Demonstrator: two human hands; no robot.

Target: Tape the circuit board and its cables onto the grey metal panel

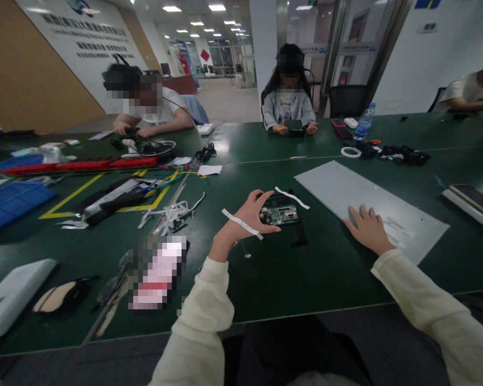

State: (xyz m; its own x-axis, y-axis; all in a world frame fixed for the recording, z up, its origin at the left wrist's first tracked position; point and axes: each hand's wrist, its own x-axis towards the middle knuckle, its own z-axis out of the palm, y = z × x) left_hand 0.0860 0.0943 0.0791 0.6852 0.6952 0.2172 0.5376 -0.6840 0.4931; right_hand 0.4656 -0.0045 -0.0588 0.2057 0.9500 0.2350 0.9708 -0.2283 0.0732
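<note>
My left hand (245, 217) grips a green circuit board (284, 215) by its edges, thumb on the near side and fingers on the far side. Black frame-like parts (300, 236) show beneath and beside the board. A white strip (241, 223) lies across the back of this hand, and another white strip (292, 197) sticks out over the board's far edge. Fingers spread, my right hand (368, 228) rests on a flat light grey panel (346, 187). A thin cable with a small white connector (247, 255) lies just below my left wrist.
Left of me are crumpled white strips (173, 214), a pink phone-like object (159, 273), a mouse (64, 295), a white box (16, 295) and a blue tray (14, 203). Beyond the panel stand a tape roll (351, 152) and a water bottle (364, 123). Several people sit around the table.
</note>
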